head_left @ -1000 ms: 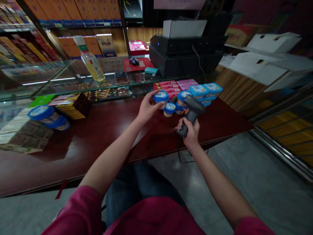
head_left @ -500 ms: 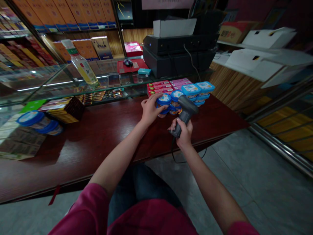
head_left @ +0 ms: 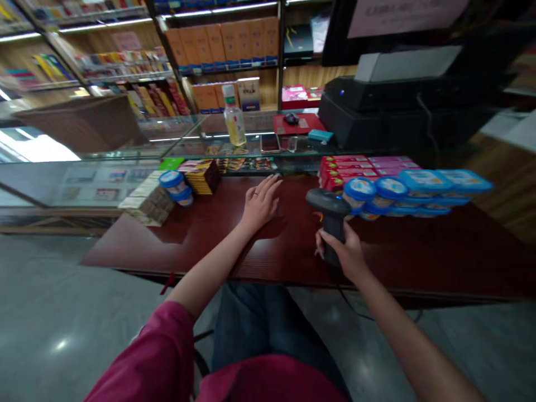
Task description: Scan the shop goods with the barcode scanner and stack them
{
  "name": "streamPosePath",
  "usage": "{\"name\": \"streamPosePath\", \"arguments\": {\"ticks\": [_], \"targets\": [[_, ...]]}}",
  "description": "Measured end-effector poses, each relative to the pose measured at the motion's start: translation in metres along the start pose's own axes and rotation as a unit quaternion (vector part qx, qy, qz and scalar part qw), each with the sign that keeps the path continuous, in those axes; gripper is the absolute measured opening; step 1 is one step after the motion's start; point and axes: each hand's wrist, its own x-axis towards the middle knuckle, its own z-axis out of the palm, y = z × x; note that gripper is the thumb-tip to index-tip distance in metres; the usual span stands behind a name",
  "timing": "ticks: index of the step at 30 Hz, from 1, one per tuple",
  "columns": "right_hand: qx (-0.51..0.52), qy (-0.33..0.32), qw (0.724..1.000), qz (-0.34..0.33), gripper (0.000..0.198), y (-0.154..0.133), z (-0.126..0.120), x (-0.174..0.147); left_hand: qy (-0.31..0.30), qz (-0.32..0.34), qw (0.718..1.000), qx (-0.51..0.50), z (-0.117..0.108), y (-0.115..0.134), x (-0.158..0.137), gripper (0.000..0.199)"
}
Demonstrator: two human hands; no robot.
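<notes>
Over the middle of the dark red wooden counter [head_left: 209, 234], my left hand [head_left: 260, 204] is open, fingers stretched forward, with nothing in it. My right hand [head_left: 345, 248] is wrapped round the handle of a black barcode scanner [head_left: 330, 215], whose head points left. Just right of the scanner stand stacked round tubs with blue lids [head_left: 360, 190]. Rectangular blue-lidded tubs [head_left: 425, 181] adjoin them on the right. Behind these lie red and pink boxes [head_left: 347, 166]. Two more round tubs [head_left: 176, 187] are stacked at the counter's left.
Beside the left tubs are a pale stack of packs [head_left: 148, 198] and yellow-brown boxes [head_left: 203, 176]. A bottle [head_left: 234, 120], a phone [head_left: 270, 143] and a mouse [head_left: 291, 118] rest on the glass case behind. Black till equipment [head_left: 360, 123] stands at the back right.
My left hand has let go of the round tub and moved left, away from the tubs. The scanner head now points left. The view has turned left.
</notes>
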Motion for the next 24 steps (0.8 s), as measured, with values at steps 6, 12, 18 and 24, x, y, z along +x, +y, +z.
{"name": "streamPosePath", "arguments": {"ticks": [6, 12, 18, 24], "targets": [[-0.012, -0.187, 0.977, 0.101, 0.046, 0.028, 0.084, 0.037, 0.162, -0.164, 0.970, 0.074, -0.090, -0.102, -0.051, 0.056], [0.020, -0.278, 0.954, 0.112, 0.054, 0.039, 0.162, 0.057, 0.283, -0.292, 0.907, 0.110, -0.129, -0.144, -0.056, 0.077], [0.037, -0.324, 0.937, 0.124, 0.051, 0.050, 0.201, 0.065, 0.262, -0.318, 0.909, 0.066, -0.129, -0.170, -0.050, 0.044], [0.053, -0.299, 0.941, 0.152, 0.046, 0.058, 0.201, 0.069, 0.259, -0.299, 0.915, 0.087, -0.131, -0.179, -0.055, 0.038]]}}
